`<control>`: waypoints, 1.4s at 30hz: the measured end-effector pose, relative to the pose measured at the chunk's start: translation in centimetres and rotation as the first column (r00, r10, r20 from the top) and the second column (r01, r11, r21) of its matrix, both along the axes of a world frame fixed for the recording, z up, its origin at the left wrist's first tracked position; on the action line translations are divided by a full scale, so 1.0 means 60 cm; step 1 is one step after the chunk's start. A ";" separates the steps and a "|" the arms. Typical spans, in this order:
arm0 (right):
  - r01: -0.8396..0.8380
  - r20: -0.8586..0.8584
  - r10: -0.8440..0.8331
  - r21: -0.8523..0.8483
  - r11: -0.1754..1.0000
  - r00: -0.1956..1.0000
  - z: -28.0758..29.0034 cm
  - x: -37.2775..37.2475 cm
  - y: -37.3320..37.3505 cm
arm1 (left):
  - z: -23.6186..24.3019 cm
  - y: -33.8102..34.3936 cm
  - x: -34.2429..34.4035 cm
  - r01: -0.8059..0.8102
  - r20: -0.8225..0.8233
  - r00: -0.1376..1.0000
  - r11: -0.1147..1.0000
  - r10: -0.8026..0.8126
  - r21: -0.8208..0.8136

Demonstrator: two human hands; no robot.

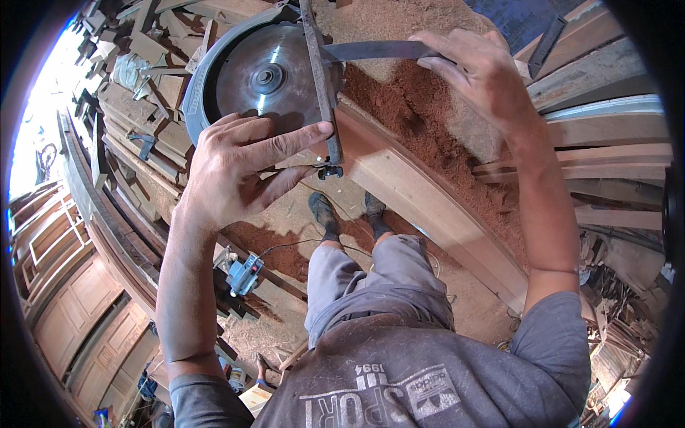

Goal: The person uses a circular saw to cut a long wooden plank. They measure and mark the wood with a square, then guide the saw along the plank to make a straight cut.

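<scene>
Near the top of the head view is a circular saw [203, 85] with its round blade [242, 64] facing me. A narrow metal base plate [319, 75], seen almost edge-on, crosses the blade's right side, and a small dark screw fitting [330, 172] sits at its near end. My left hand [239, 164] grips that near end, index fingertip on the plate and thumb by the fitting. To the right, my right hand [474, 75] pinches the end of a flat, dark metal strip [378, 50]. The strip's other end reaches behind the base plate, where it is hidden.
A long wooden beam [428, 207] runs diagonally below the saw, beside reddish sawdust [414, 107]. Stacked boards [606, 135] lie at right and offcuts [157, 85] at left. A blue power tool [245, 274] with a cord rests lower left. Panelled wooden doors [78, 299] stand far left.
</scene>
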State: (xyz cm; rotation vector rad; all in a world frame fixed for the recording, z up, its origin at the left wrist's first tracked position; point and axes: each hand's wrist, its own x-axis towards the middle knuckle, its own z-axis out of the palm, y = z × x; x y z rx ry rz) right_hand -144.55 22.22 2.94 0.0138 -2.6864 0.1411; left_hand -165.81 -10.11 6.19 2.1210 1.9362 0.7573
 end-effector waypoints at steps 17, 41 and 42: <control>0.067 0.035 -0.064 -0.106 0.992 0.997 0.025 0.015 -0.004 | 0.011 0.005 0.011 0.000 -0.010 1.000 0.999 0.000 -0.037; 0.464 0.105 -0.491 -0.538 0.703 0.865 -0.143 0.163 -0.374 | 0.030 0.040 0.037 -0.102 -0.022 0.994 0.994 0.103 0.038; 0.364 0.033 -0.452 -0.645 0.671 0.891 -0.136 0.136 -0.382 | 0.028 0.038 0.043 -0.126 0.005 0.992 0.992 0.126 0.032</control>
